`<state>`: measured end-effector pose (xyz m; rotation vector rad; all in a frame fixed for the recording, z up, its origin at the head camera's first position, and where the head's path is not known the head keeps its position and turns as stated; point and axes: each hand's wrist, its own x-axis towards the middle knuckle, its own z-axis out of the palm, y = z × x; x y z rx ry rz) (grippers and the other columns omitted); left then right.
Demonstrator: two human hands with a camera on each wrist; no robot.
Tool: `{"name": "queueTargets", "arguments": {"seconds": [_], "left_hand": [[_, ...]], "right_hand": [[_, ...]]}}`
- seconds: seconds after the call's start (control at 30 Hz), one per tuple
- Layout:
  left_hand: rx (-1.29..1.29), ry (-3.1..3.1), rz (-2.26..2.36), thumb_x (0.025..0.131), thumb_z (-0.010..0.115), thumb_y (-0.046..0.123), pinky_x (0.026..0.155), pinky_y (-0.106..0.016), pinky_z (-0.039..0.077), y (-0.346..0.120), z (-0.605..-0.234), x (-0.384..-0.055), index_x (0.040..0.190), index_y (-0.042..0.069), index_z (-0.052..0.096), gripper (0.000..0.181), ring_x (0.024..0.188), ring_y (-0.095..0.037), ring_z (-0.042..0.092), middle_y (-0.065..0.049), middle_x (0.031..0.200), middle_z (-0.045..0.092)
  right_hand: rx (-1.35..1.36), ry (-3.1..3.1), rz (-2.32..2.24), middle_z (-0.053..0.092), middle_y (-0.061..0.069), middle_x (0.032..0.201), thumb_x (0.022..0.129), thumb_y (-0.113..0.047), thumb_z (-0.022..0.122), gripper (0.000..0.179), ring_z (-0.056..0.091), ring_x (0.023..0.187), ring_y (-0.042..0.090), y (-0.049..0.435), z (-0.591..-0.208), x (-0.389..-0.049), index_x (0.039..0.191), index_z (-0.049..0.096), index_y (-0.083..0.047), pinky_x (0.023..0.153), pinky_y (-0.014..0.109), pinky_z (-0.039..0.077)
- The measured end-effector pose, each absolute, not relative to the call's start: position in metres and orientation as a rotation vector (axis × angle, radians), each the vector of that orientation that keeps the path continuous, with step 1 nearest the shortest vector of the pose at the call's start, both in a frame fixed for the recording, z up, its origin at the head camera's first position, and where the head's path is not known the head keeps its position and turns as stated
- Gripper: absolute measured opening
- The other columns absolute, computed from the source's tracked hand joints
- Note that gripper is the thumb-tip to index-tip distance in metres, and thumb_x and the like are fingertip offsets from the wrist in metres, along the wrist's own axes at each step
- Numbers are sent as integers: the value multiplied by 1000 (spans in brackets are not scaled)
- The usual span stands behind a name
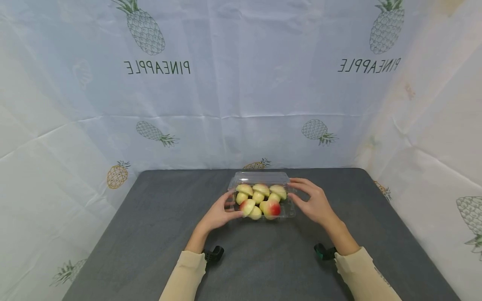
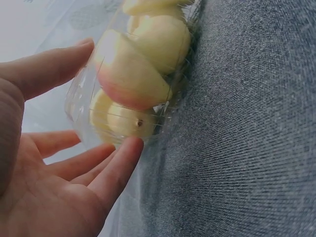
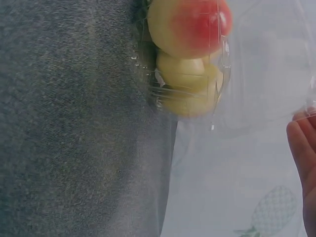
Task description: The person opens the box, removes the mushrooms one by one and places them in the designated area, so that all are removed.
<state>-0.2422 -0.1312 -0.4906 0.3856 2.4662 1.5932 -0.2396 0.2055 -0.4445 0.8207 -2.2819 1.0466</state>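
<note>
A clear plastic clamshell box (image 1: 291,212) sits on the dark table, its lid (image 1: 260,177) tilted up at the back. Several yellow mushroom-shaped pieces (image 1: 260,196) with reddish patches lie inside. My left hand (image 1: 220,213) holds the box's left end, thumb toward the front and fingers around the side; in the left wrist view the fingertips (image 2: 131,148) reach its end wall. At the right, my right hand (image 1: 312,202) has its fingertips at the lid's edge, its thumb near the box's right side. Only some right fingers (image 3: 303,143) show in the right wrist view, touching the lid.
The grey table (image 1: 162,234) extends around the box, with its back edge just behind it. A pale curtain (image 1: 241,83) printed with pineapples hangs behind and at both sides. Each wrist wears a black device (image 1: 214,253).
</note>
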Motion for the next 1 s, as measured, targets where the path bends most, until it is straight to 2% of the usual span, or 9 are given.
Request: {"name": "queueTargets", "arguments": {"seconds": [0.13, 0.33, 0.43, 0.6, 0.63, 0.67, 0.73, 0.9, 1.0], "left_hand": [[380, 2475, 1558, 90, 81, 31, 99, -48, 54, -131, -488, -241, 160, 8, 29, 91, 133, -39, 51, -21, 159, 33], [398, 2471, 1526, 89, 81, 30, 98, -48, 54, -132, -483, -240, 160, 7, 28, 92, 132, -39, 52, -23, 155, 35], [390, 2463, 1526, 89, 82, 29, 99, -49, 54, -132, -482, -240, 161, 7, 27, 93, 132, -40, 52, -24, 154, 36], [362, 2440, 1534, 88, 82, 25, 99, -51, 53, -134, -481, -240, 161, 7, 26, 94, 132, -40, 51, -25, 154, 35], [360, 2437, 1534, 88, 82, 25, 99, -52, 53, -134, -481, -240, 161, 7, 26, 94, 132, -40, 51, -25, 154, 35], [359, 2433, 1536, 88, 82, 24, 98, -52, 53, -134, -481, -239, 161, 7, 25, 94, 132, -40, 51, -25, 155, 35], [363, 2426, 1544, 88, 82, 23, 99, -53, 52, -134, -481, -239, 161, 6, 25, 94, 132, -41, 51, -26, 155, 34], [353, 2415, 1542, 88, 82, 24, 101, -55, 51, -133, -482, -239, 162, 7, 23, 96, 134, -43, 48, -27, 156, 31], [338, 2405, 1543, 89, 81, 26, 103, -56, 49, -133, -481, -239, 162, 8, 22, 96, 136, -44, 46, -26, 158, 29]], "right_hand": [[815, -2281, 1064, 65, 16, 130, 82, 5, 81, 38, 62, 117, 34, 205, -443, -242, 119, 73, 1, 89, 44, 57], [817, -2253, 1146, 65, 18, 129, 83, 6, 80, 36, 62, 116, 34, 204, -438, -245, 119, 73, 1, 96, 14, 50], [806, -2250, 1197, 65, 17, 130, 86, 5, 78, 35, 63, 115, 34, 203, -436, -247, 120, 73, 1, 97, 8, 44], [784, -2233, 1228, 65, 16, 129, 86, 4, 79, 33, 65, 111, 33, 202, -433, -252, 119, 73, 1, 97, 13, 49], [778, -2230, 1226, 66, 18, 128, 86, 5, 78, 33, 65, 111, 34, 201, -433, -253, 118, 73, 3, 96, 19, 52], [778, -2223, 1224, 66, 20, 126, 85, 7, 78, 32, 65, 109, 36, 199, -429, -251, 117, 73, 4, 95, 18, 52], [780, -2208, 1255, 65, 24, 125, 85, 10, 77, 30, 65, 108, 38, 194, -419, -246, 115, 72, 8, 95, 29, 56], [753, -2208, 1357, 64, 28, 122, 89, 11, 72, 29, 63, 109, 42, 187, -397, -236, 117, 68, 14, 95, 45, 54], [731, -2209, 1388, 65, 28, 121, 90, 9, 72, 29, 63, 109, 43, 188, -395, -238, 118, 67, 14, 95, 48, 54]]}}
